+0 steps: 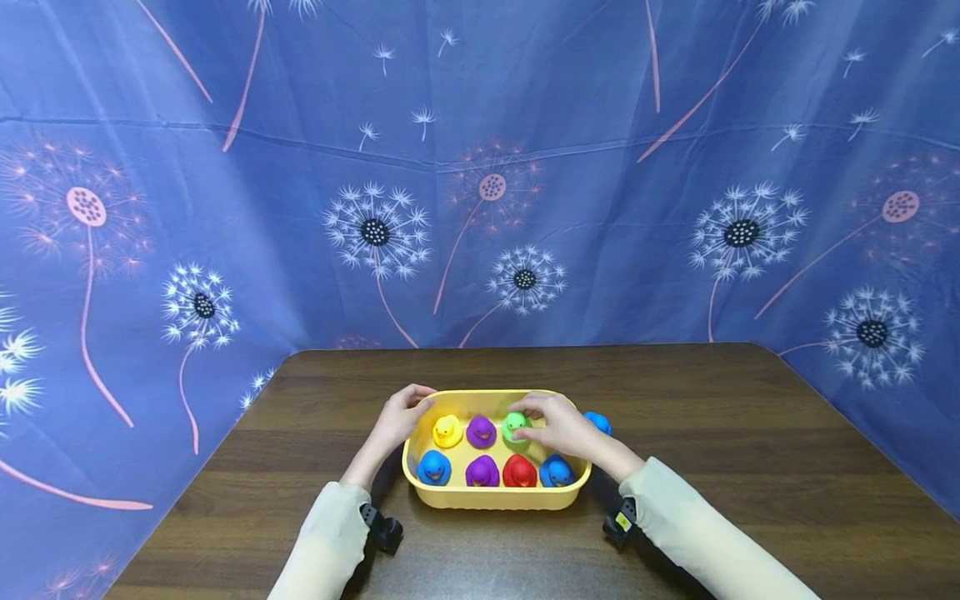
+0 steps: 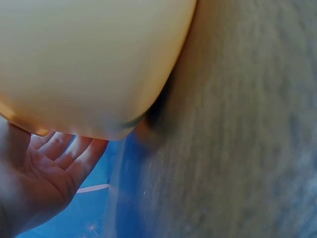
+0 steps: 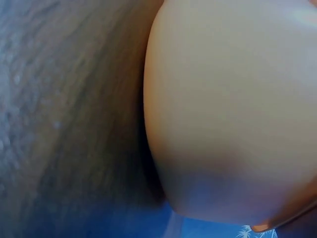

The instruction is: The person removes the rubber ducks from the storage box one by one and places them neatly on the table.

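A yellow plastic tub (image 1: 495,497) sits on the table, holding two rows of rubber ducks. Inside are a yellow duck (image 1: 447,432), purple ducks (image 1: 482,472), a red duck (image 1: 520,472), blue ducks (image 1: 434,468) and a green duck (image 1: 514,426). My left hand (image 1: 396,423) holds the tub's rim at its far left corner; the left wrist view shows its fingers against the tub wall (image 2: 89,64). Reaching over the right side, my right hand (image 1: 562,423) pinches the green duck between thumb and fingers. In the right wrist view the tub wall (image 3: 233,99) hides most of that hand.
Another blue duck (image 1: 598,422) lies outside the tub, just beyond its right end and partly behind my right hand. The brown wooden table (image 1: 750,467) extends to both sides. A blue dandelion-print cloth (image 1: 600,183) hangs behind it.
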`<action>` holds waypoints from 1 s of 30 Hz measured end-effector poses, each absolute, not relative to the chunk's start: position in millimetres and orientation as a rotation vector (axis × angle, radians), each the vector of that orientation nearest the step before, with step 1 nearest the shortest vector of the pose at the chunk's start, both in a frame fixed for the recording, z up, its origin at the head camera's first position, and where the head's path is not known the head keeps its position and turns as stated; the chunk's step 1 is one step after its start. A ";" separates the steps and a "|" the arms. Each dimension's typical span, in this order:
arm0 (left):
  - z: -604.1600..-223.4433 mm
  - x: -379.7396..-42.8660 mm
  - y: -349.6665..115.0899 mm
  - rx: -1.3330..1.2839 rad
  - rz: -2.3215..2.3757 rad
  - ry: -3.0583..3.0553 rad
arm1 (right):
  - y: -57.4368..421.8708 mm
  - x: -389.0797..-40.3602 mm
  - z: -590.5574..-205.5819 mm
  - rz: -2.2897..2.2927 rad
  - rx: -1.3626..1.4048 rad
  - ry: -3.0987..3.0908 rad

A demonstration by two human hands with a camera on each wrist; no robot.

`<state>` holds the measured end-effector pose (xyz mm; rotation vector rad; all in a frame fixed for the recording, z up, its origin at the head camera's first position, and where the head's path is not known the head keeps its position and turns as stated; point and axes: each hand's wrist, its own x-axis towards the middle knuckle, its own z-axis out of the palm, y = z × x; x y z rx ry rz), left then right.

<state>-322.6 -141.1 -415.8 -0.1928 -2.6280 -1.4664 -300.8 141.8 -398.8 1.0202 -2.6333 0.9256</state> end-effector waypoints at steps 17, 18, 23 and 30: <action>-414.7 -321.4 -139.8 -0.212 -1.497 -2.595 | 144.3 -303.2 -394.3 0.993 1.066 -2.547; -414.5 -321.1 -139.5 -0.214 -1.496 -2.596 | 144.9 -303.0 -394.0 0.994 1.067 -2.545; -414.3 -320.1 -138.7 -0.221 -1.485 -2.608 | 147.0 -300.4 -389.8 1.009 1.064 -2.527; -413.2 -320.0 -140.1 -0.214 -1.478 -2.610 | 152.5 -297.9 -384.6 1.015 1.097 -2.468</action>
